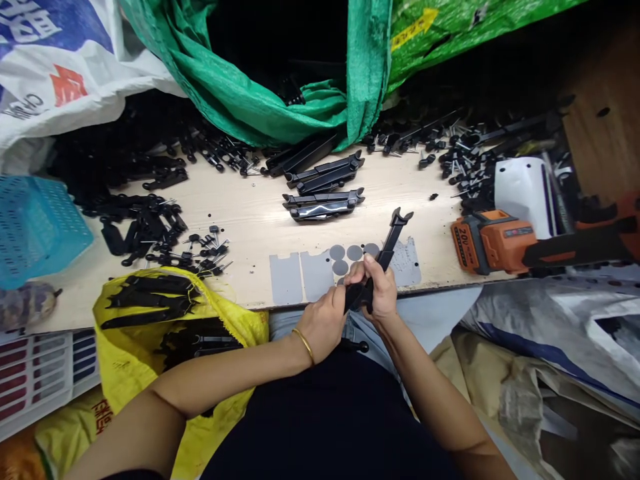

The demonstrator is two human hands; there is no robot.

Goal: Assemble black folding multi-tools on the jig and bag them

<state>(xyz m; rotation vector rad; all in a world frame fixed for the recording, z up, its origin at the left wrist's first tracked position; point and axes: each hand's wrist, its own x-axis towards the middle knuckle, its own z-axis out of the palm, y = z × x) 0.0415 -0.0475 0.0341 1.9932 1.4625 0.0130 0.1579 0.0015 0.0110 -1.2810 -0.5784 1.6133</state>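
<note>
Both hands hold one black plastic folding arm with a forked end (393,240), just over the table's front edge. My left hand (324,323), with a gold bangle at the wrist, is closed round its lower end. Around the middle, my right hand (381,290) grips it with the thumb on top. The fork points up and away to the right. The lower end is partly hidden by my fingers. A black rod with a ball end (357,346) shows below my hands. Similar folded black arms (325,203) lie beyond them on the table.
Grey pads and discs (287,279) lie at the table's (240,220) front edge. An orange cordless tool (493,240) lies right. Black parts and screws (205,253) are scattered left. A yellow sack (235,293), green sack (240,100) and blue basket (45,227) surround the space.
</note>
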